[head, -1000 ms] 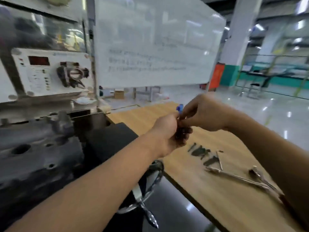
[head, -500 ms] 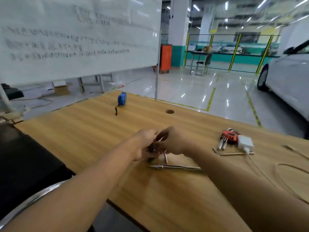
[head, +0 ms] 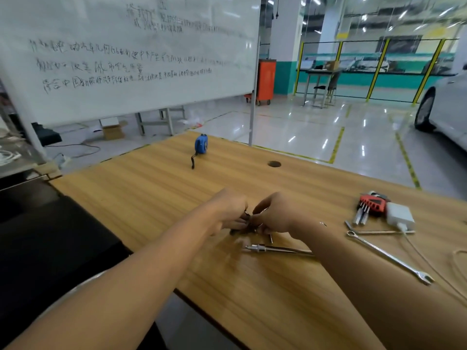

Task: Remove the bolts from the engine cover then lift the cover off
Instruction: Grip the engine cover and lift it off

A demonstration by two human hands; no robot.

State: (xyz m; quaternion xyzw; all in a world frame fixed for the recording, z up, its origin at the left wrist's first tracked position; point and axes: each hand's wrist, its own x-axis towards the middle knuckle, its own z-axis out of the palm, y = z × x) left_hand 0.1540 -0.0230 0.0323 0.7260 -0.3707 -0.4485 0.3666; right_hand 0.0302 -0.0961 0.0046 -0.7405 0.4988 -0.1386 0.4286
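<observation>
Both hands meet low over the wooden table (head: 141, 198). My left hand (head: 227, 210) curls its fingers round small dark bolts (head: 243, 219), and my right hand (head: 274, 214) pinches at the same dark pieces from the right. The bolts are mostly hidden between the fingers. A loose bolt (head: 271, 238) lies on the table just under my right hand. A slim chrome tool (head: 275, 249) lies in front of the hands. The engine and its cover are out of view.
A combination wrench (head: 389, 257) lies at the right, with a red hex key set (head: 370, 205), a white charger (head: 399, 214) and its cable. A blue tape measure (head: 201, 145) stands at the far side near a table hole (head: 274, 164). A black stand (head: 45, 236) borders the left.
The view swung right from the engine to the table. My hands, which held the bolts up in the air, have come down close to the table top and stay together.
</observation>
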